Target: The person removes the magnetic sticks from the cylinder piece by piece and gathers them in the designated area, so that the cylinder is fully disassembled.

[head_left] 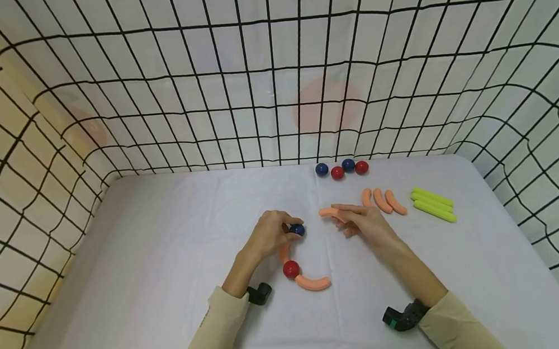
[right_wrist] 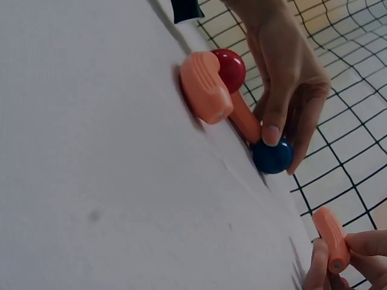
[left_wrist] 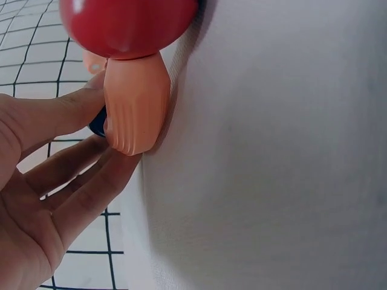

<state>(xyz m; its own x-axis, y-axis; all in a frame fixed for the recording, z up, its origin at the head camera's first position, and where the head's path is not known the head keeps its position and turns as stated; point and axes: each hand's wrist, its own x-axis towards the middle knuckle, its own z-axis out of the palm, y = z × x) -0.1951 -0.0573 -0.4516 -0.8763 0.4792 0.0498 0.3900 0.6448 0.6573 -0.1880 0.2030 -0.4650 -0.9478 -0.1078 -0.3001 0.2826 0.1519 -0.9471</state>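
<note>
My left hand point(head_left: 270, 234) pinches a dark blue ball point(head_left: 297, 229) between thumb and fingers. One curved orange rod point(head_left: 284, 254) runs from that ball to a red ball point(head_left: 291, 269), and a second orange rod point(head_left: 313, 283) extends from the red ball to the right. In the right wrist view the blue ball point(right_wrist: 273, 157) sits at the end of this chain. To the right, my right hand point(head_left: 369, 226) grips a loose curved orange rod point(head_left: 328, 212) by one end; its free end points toward the blue ball, with a gap between them.
Several blue and red balls point(head_left: 337, 173) sit at the back by the black wire grid point(head_left: 277, 107). More orange rods point(head_left: 382, 200) lie beyond my right hand, with yellow-green sticks point(head_left: 433, 204) farther right. The white tablecloth point(head_left: 164, 236) is enclosed by the grid on three sides.
</note>
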